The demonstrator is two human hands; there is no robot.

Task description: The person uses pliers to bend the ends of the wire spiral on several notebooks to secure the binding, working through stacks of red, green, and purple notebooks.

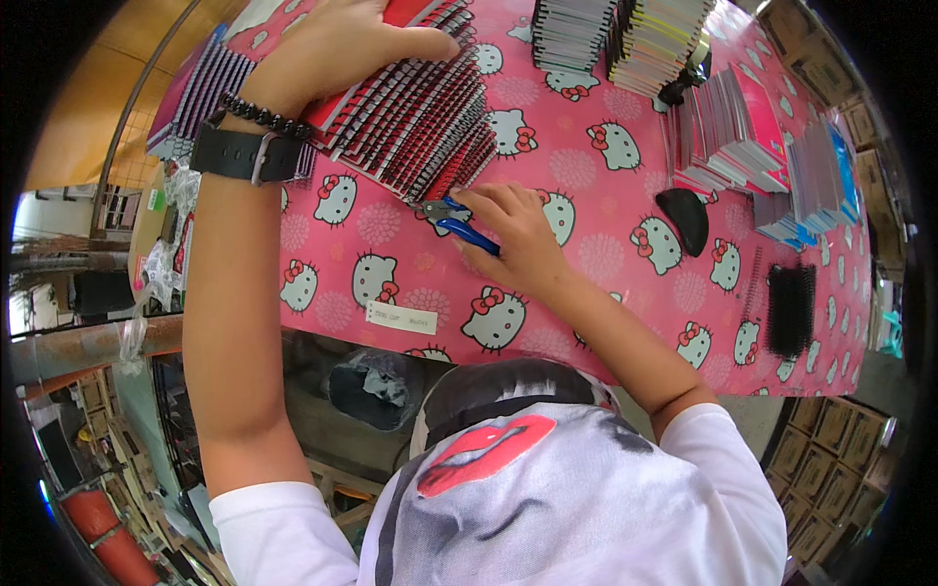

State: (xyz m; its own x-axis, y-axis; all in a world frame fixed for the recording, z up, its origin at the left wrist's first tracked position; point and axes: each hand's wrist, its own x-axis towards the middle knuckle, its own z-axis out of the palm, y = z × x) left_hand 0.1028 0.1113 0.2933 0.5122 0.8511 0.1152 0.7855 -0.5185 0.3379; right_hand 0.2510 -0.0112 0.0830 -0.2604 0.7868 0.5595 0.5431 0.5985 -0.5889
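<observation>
- Here's the counter (327,259), draped in a pink cat-face cover, brown cartons (831,454) stacked beyond its right side.
- In the head view, the red spiral-bound notebooks (415,132) lie fanned in a slanting row at upper centre, their bound edges exposed; that stagger probably leaves each coil within reach.
- And there's the left hand (337,44), laid over the notebooks' upper part, thumb stretched wide, apparently steadying the row; its fingers run out of the picture, so how far they curl, I can't tell.
- Now the right hand (518,230): closed around the blue-handled cutters (467,233), fingers curled on the grips, the tool's nose right at the lowest corner of the notebooks, likely held low to meet a coil end.
- Out right, a black bundle of coils (791,311) lies near the edge, and pink-covered booklets (733,137) stand grouped, seemingly parked clear of the hands.
</observation>
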